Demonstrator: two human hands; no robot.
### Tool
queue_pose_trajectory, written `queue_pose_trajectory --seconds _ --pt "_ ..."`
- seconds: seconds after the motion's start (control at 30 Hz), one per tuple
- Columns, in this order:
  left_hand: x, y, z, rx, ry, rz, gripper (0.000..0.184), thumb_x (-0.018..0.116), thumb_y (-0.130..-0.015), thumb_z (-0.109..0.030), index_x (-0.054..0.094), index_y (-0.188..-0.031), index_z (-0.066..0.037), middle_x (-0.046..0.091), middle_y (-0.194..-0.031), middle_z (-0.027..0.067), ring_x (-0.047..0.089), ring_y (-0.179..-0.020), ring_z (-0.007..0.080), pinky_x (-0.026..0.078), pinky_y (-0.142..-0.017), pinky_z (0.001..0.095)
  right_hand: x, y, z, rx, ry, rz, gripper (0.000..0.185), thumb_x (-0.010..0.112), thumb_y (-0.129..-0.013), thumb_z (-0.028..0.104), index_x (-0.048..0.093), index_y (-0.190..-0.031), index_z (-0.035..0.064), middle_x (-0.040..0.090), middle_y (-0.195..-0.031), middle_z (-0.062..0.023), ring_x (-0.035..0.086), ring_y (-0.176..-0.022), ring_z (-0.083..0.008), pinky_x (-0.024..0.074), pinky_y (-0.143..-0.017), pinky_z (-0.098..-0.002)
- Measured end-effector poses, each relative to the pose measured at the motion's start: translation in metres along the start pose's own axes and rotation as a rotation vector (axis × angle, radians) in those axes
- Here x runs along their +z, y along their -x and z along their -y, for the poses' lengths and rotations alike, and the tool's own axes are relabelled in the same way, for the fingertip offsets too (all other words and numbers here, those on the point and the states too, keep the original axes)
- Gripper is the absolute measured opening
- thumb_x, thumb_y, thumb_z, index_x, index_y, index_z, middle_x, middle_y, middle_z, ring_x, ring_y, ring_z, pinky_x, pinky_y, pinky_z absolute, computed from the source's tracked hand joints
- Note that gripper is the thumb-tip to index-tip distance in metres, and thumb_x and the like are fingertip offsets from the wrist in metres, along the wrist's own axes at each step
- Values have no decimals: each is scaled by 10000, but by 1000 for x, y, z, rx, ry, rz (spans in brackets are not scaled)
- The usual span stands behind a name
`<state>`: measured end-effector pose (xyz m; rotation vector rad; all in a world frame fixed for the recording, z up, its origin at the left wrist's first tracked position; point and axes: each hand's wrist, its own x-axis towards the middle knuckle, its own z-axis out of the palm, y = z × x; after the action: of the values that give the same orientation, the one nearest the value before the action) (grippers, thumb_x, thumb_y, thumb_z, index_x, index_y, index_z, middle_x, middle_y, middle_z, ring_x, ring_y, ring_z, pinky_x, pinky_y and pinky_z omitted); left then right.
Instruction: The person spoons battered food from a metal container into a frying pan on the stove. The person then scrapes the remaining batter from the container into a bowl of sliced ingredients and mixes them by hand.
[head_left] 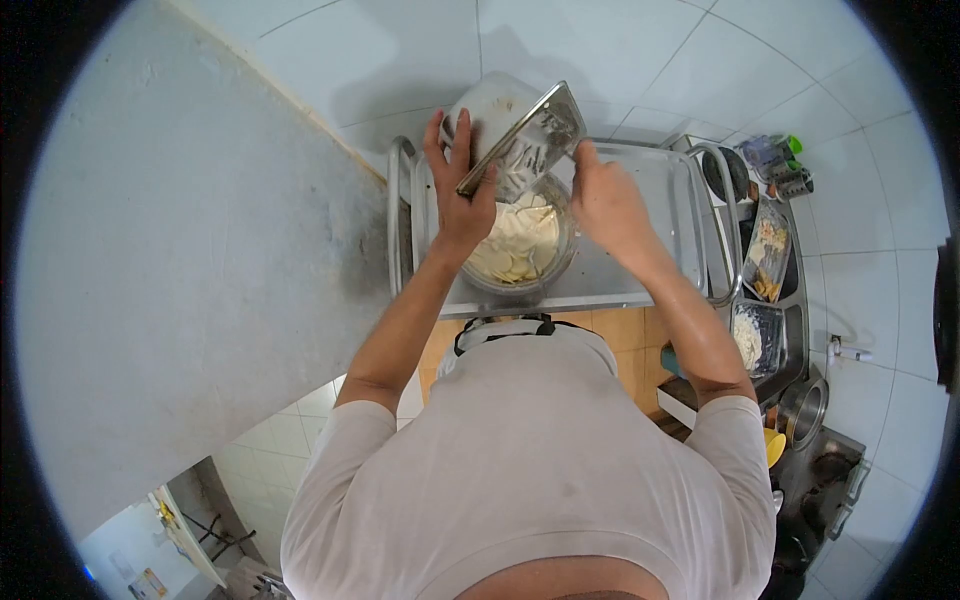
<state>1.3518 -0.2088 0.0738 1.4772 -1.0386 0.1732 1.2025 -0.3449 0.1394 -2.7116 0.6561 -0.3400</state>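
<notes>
So the biggest thing here is the tiled wall [880, 180], then the steel tabletop [668, 200] with raised rails at its ends. Off to the right there's a sink unit [796, 340] with food trays on it. Up on the tabletop sits the mixing bowl [573, 255] with a pale, creamy mix [520, 245] in it, and just beyond it is a whitish container [492, 100]. Over the bowl's far side there's a metal pan [548, 140], tipped well over, white smears inside.

Hands: the left hand [466, 205] is gripping the pan by its near edge, fingers spread towards the container, can't tell if they touch it. The right hand [606, 195] is curled in at the pan's other side; can't tell if it's clutching the edge or some tool.

What could go wrong, imo: a greasy rim could let the pan slip and drop into the mix. Too steep a tilt could send smears past the bowl onto the tabletop, and a bump from the pan could shove the bowl
</notes>
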Motion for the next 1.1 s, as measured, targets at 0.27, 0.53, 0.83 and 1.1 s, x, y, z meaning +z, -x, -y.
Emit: queue_pose_trajectory --seconds 0.27,0.53,0.83,1.1 --pt "2 -1 1 -23 -37 -52 639 484 -924 19 324 -1532 -94 157 -1545 168 307 -1409 329 346 -1151 449 20 6 -1 -72 -5 60 265 553 -830 57 488 -1057 -62 623 -690 -290 636 -650 -487 514 -587 -562" --pt "-1 2 2 -25 -70 -81 640 494 -919 12 334 -1530 -90 161 -1549 170 320 -1387 334 338 -1140 445 -7 6 14 70 114 26 236 534 -837 53 498 -1036 -67 630 -700 -309 649 -659 -479 527 -605 -550" --pt "0 4 12 -28 -66 -101 648 519 -907 -19 348 -1528 -89 147 -1553 180 313 -1380 346 307 -1134 448 8 18 26 37 42 46 207 533 -857 82 499 -1015 -46 628 -687 -297 643 -650 -477 520 -602 -546" --pt "1 5 11 -20 -96 -142 604 502 -960 -59 323 -1537 -66 160 -1551 157 310 -1396 323 337 -1123 427 18 26 11 24 75 102 208 556 -845 71 483 -1014 -27 640 -708 -284 656 -676 -468 532 -603 -531"
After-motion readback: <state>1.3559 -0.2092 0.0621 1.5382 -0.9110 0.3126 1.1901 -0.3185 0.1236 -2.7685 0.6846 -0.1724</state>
